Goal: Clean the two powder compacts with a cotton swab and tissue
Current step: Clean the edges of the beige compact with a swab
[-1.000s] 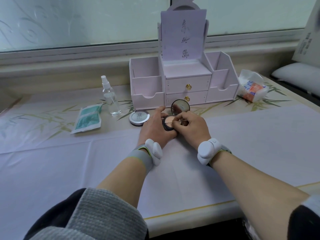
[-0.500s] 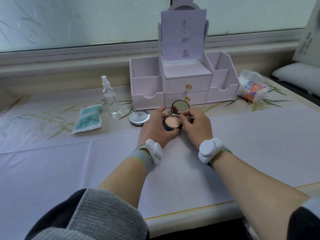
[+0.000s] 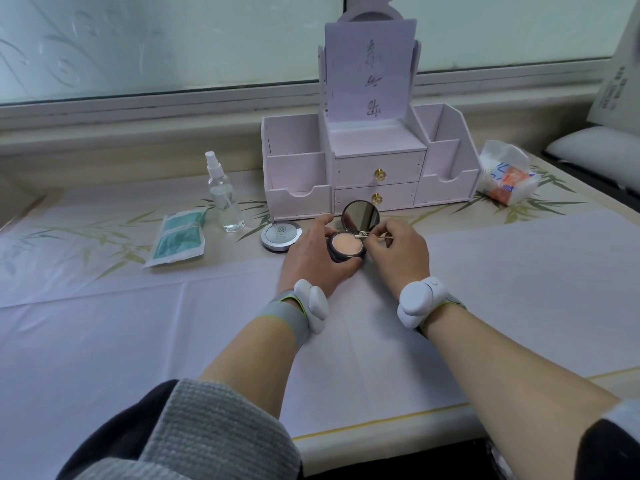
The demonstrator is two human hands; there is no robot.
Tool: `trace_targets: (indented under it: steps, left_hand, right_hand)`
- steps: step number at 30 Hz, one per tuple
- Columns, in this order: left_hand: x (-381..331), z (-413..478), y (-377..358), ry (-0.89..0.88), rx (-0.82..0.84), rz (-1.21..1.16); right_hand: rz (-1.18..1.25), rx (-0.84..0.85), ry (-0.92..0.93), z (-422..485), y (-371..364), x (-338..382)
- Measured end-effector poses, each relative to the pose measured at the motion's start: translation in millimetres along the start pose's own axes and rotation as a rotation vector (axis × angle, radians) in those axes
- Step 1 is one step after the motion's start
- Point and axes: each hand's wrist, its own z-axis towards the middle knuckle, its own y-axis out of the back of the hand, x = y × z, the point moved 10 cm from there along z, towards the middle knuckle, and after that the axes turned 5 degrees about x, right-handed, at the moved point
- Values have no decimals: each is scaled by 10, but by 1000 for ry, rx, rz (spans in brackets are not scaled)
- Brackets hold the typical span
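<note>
"Where was the open compact [image 3: 346,249]?"

"On the table, just near of the organiser's [image 3: 298,161] drawers, lid up. The left hand [image 3: 311,259] gripped it from the left, thumb at the near rim, fingers curled round the far side."

"And the cotton swab [image 3: 384,238]?"

"Pinched between the right hand's [image 3: 400,254] thumb and forefinger (the other fingers curled under), tip touching the pan's far right edge. The closed compact [image 3: 281,235] lay just left; the tissue pack [image 3: 507,178] far right."
</note>
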Motion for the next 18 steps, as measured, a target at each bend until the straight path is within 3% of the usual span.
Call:
trace_targets:
  steps: [9,18]
  left_hand:
    - [25,-1,13,12,3,2]
    - [-104,-49,38,-4,-3,193]
  right_hand:
    - [110,-45,-66,-11,74,-54]
    - [102,-37,-74,11,43,-92]
